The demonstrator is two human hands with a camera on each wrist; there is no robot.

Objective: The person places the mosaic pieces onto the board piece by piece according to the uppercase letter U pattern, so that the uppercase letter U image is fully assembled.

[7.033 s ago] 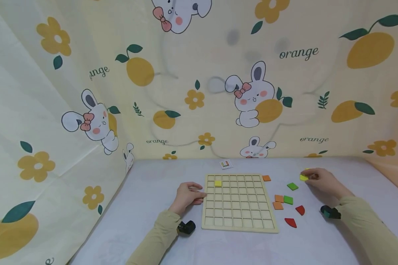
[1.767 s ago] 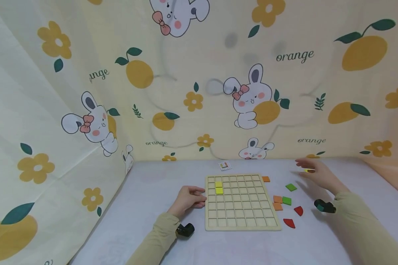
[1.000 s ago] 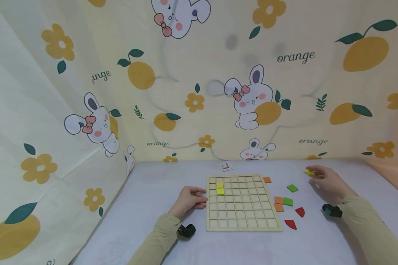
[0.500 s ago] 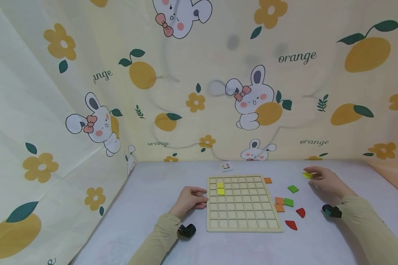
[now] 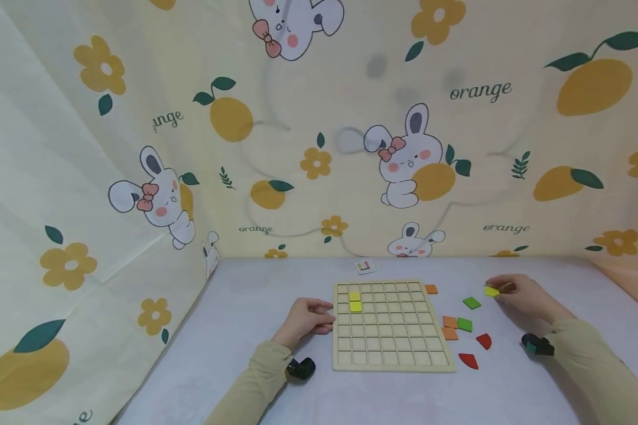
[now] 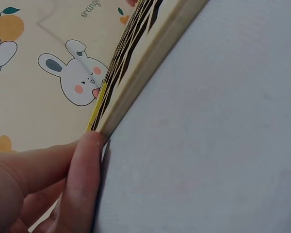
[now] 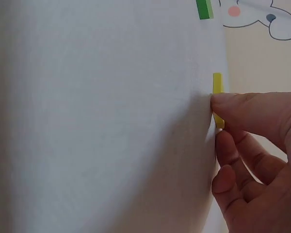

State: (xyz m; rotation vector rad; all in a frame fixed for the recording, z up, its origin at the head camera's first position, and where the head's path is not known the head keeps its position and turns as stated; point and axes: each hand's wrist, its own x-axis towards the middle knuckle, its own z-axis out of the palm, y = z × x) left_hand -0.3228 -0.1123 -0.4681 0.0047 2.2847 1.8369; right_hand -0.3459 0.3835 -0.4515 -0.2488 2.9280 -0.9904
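Observation:
A pale wooden grid board (image 5: 393, 342) lies flat on the table. Two yellow square tiles (image 5: 355, 306) sit in its second column from the left, one directly in front of the other. My left hand (image 5: 302, 321) rests by the board's left side; its fingertips touch the edge, as the left wrist view also shows. Right of the board, my right hand (image 5: 526, 298) pinches another yellow square tile (image 5: 491, 291) between thumb and fingers, low over the table. A green square tile (image 5: 472, 303) lies just left of that hand.
Between board and right arm lie orange square tiles (image 5: 449, 321), a second green tile (image 5: 465, 324) and two red quarter-round pieces (image 5: 468, 360). One orange tile (image 5: 431, 289) is at the board's far right corner. Behind the board lies a small patterned card (image 5: 365, 267).
A second yellow tile has come onto the board in front of the first. My right hand has gone back right, taken another yellow tile and drawn it nearer. My left hand stays put.

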